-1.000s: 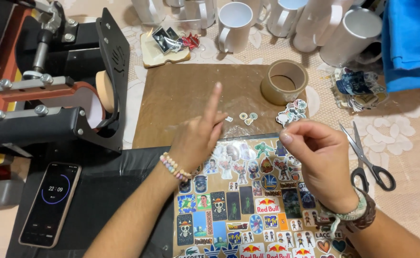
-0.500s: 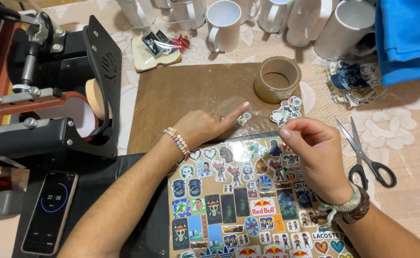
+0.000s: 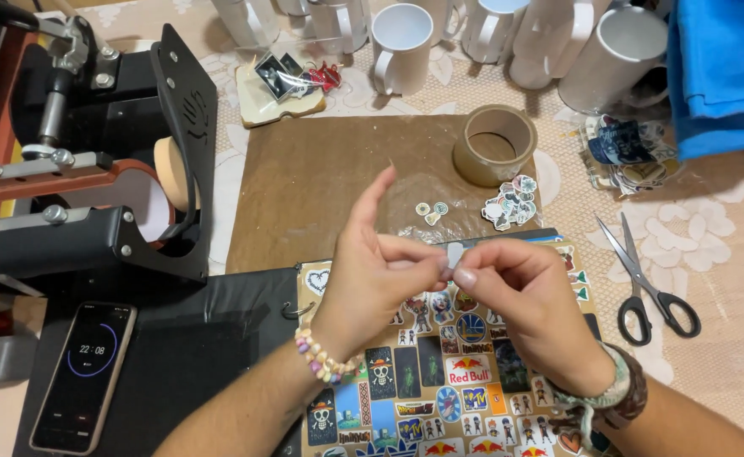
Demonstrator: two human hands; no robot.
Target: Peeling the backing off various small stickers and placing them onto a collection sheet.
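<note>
You're pinching a small white sticker (image 3: 454, 254) btwn both hands, left hand (image 3: 372, 283) & right hand (image 3: 524, 300) fingertips clamped on it, over the sticker sheet (image 3: 440, 381); peeling backing needs steady fingernail work

Small pale sticker (image 3: 454, 255): pinched between fingertips of left hand (image 3: 378, 283) and right hand (image 3: 531, 305), above sticker sheet (image 3: 440, 381).

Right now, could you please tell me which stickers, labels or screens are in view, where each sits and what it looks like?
Phone: bottom left, black slab, lit screen showing a round blue dial.
Sticker sheet: under both hands, crowded with small colourful stickers.
Small sticker: pinched between left hand and right hand, pale.
Cut stickers: loose cluster beside the tape roll.
Sticker pile: by the mugs, right.
</note>
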